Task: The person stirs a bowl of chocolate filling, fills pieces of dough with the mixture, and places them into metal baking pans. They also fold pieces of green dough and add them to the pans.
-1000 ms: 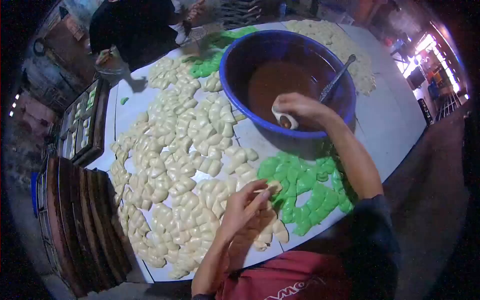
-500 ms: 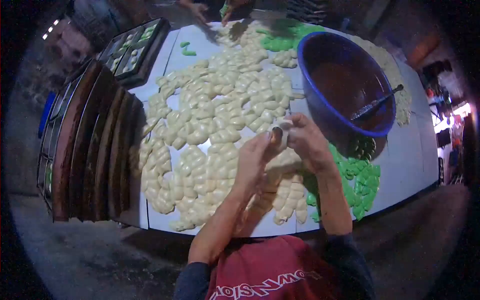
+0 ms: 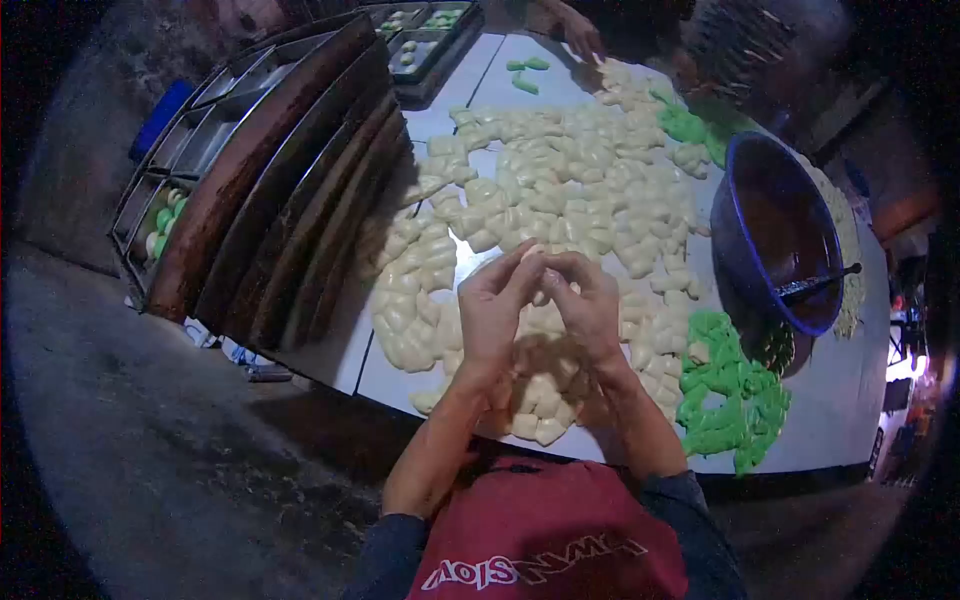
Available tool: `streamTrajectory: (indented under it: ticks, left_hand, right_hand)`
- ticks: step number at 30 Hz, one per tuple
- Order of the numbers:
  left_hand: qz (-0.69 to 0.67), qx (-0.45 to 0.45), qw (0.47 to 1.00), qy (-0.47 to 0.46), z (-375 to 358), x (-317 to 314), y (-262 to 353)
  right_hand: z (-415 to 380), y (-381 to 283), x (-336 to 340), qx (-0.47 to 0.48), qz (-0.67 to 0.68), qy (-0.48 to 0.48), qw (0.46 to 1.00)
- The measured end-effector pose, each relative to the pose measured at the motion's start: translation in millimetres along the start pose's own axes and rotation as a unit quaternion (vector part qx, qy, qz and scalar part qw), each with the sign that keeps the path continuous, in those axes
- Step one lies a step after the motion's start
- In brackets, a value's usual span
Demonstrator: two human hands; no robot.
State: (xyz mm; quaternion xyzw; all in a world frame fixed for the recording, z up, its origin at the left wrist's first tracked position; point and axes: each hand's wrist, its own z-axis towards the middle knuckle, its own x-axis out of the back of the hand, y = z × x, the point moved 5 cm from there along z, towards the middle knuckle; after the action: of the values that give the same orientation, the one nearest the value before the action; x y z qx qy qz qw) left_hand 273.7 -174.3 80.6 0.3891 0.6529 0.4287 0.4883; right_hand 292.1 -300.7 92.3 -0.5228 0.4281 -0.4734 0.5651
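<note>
My left hand [image 3: 492, 308] and my right hand [image 3: 588, 310] meet above the table, fingertips pressed together. Between them is a small pale dough piece [image 3: 533, 252], mostly hidden by the fingers. Below and beyond lie many pale dough pieces [image 3: 560, 190], spread in a wide layer. Green dough pieces [image 3: 735, 400] are heaped to the right of my right hand. Farther right stands a blue tub [image 3: 728, 215] with brown filling [image 3: 790, 225] inside. A dark, long-handled utensil [image 3: 815, 285] rests across its near side.
Stacked trays [image 3: 270, 170] lean on edge at the left of the white table [image 3: 425, 130]. Another tray [image 3: 425, 50] at the back holds green and pale pieces. Across the table, another person's hand [image 3: 580, 35] reaches toward the dough.
The view has swung left, so the tub and dough sit farther right. Brown filling showed at my fingers before; now both hands are closed together around the dough piece.
</note>
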Motion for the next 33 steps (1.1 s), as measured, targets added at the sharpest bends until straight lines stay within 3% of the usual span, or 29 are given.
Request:
streamTrajectory:
  ticks: [1, 5, 7, 10, 13, 15, 20, 21, 23, 24, 25, 27, 29, 31, 33]
  left_hand:
    - [-0.003, 0.028, 1.000, -0.003, 1, 8, 8]
    - [-0.008, 0.055, 0.998, -0.006, 6, 44, 27]
    - [-0.034, 0.029, 0.999, -0.029, -1, 49, 36]
    - [-0.055, -0.024, 0.996, -0.060, -14, 56, 40]
    - [-0.045, -0.042, 0.996, -0.060, -19, 67, 48]
    - [-0.045, -0.072, 0.994, -0.073, -23, 71, 57]
    - [0.123, -0.111, 0.978, -0.125, -43, 81, 62]
    - [0.083, -0.133, 0.979, -0.127, -54, 77, 77]
    - [0.167, -0.250, 0.947, -0.115, -56, 87, 88]
    - [0.040, -0.185, 0.978, -0.091, -55, 94, 83]
    - [-0.006, -0.127, 0.991, -0.046, -60, 102, 86]
    - [0.012, -0.118, 0.993, -0.002, -65, 117, 96]
    - [0.077, -0.155, 0.984, 0.048, -71, 139, 115]
    - [0.045, -0.139, 0.988, 0.057, -78, 153, 129]
    - [0.073, -0.150, 0.985, 0.053, -86, 166, 150]
  right_hand:
    - [3, -3, -6, -0.026, 0.010, -0.033, 0.999]
    - [-3, -15, -30, 0.086, -0.092, -0.155, 0.980]
    - [-4, -23, -42, 0.098, -0.127, -0.143, 0.977]
    - [3, -23, -49, 0.264, -0.122, -0.055, 0.955]
    - [2, -30, -65, 0.265, 0.012, 0.022, 0.964]
    - [0, -34, -75, 0.307, -0.057, 0.024, 0.950]
    - [-6, -46, -88, 0.412, -0.148, 0.078, 0.896]
    - [-7, -51, -91, 0.434, -0.154, 0.086, 0.883]
    - [-7, -66, -100, 0.397, -0.132, 0.044, 0.907]
    - [-7, -66, -107, 0.382, -0.125, 0.027, 0.915]
    - [-6, -66, -116, 0.370, -0.117, 0.009, 0.922]
    - [-8, -63, -127, 0.323, -0.136, -0.039, 0.936]
    - [-17, -90, -145, 0.359, -0.151, -0.056, 0.920]
    - [-29, -112, -162, 0.469, -0.223, -0.143, 0.842]
    - [-34, -130, -186, 0.500, -0.231, -0.177, 0.816]
